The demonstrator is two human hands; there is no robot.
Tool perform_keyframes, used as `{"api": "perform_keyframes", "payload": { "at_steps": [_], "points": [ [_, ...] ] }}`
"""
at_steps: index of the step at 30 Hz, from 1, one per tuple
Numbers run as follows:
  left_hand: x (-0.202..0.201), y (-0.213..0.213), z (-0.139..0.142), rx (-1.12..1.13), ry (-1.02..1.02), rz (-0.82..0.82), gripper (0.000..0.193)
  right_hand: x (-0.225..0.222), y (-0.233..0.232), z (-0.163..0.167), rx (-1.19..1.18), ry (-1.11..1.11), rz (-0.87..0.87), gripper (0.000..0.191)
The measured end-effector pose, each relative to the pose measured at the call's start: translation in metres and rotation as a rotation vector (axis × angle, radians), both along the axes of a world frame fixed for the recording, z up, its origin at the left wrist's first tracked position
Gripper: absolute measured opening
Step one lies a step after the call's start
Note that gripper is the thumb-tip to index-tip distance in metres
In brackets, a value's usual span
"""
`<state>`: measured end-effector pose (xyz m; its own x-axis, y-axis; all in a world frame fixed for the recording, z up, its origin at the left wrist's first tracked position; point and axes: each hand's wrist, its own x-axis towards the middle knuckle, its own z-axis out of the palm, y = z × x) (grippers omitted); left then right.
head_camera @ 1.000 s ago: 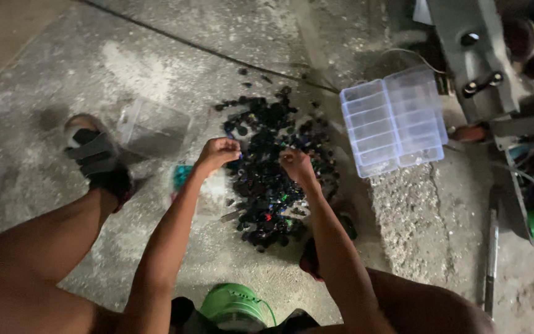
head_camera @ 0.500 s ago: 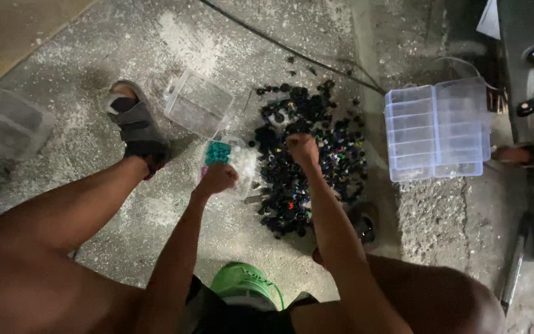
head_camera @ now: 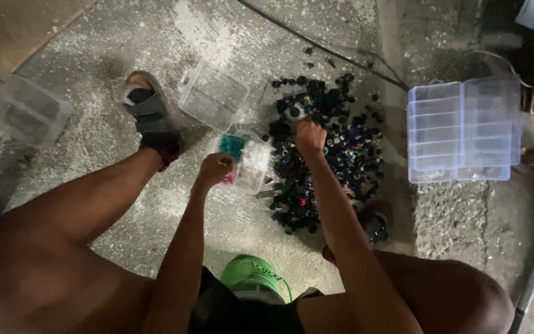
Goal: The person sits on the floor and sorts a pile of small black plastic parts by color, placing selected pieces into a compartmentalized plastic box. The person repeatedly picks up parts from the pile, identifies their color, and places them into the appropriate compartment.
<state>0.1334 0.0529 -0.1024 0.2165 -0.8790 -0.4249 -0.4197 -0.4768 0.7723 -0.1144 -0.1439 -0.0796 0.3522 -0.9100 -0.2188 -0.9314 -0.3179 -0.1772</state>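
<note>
In the head view, a person crouches over a rough concrete floor [head_camera: 156, 260], knees spread wide, sorting through a heap of small dark parts [head_camera: 332, 148] that lies between the legs, flecked with bits of red, green and blue. The right hand [head_camera: 309, 135] rests on the upper left part of that heap with its fingers curled down into the pieces; they look closed around one or a few of them, though what exactly sits in the grip is too small to tell. The left hand [head_camera: 215, 168] hovers at the near edge of a small clear tray [head_camera: 250, 162] just left of the heap, which holds teal, white and pinkish pieces in separate sections; its fingers are bunched together, and whether they pinch a part or have let one go cannot be told. An open clear lidded box [head_camera: 212, 94] sits just above the tray, beside the sandalled foot [head_camera: 149, 117]. A larger clear compartment organiser [head_camera: 461, 130] stands well apart on the right, and another clear tub [head_camera: 29, 111] lies far left. A green cap [head_camera: 254, 278] shows at the bottom edge. The step in hand appears to be picking from the heap and dropping by kind into the tray; the next move would call for a fine pinch on a single part and a short carry leftward into the matching section.
</note>
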Motion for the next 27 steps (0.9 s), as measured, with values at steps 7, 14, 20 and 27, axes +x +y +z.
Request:
{"api": "perform_keyframes", "payload": {
  "at_steps": [7, 14, 20, 27],
  "points": [
    [-0.001, -0.008, 0.012, 0.035, 0.064, 0.35, 0.02, 0.019, -0.001, 0.024, 0.017, 0.106, 0.033, 0.024],
    [-0.001, -0.007, 0.023, -0.311, 0.018, 0.352, 0.017, 0.016, 0.027, 0.029, 0.37, -0.335, 0.275, 0.031],
    [-0.009, -0.002, 0.028, -0.384, 0.037, 0.429, 0.015, 0.043, 0.085, 0.023, 0.641, -0.46, 0.561, 0.035],
    [-0.007, -0.006, 0.023, -0.364, -0.062, 0.472, 0.015, 0.032, 0.049, 0.027, 0.345, -0.845, 0.477, 0.024]
  ]
}}
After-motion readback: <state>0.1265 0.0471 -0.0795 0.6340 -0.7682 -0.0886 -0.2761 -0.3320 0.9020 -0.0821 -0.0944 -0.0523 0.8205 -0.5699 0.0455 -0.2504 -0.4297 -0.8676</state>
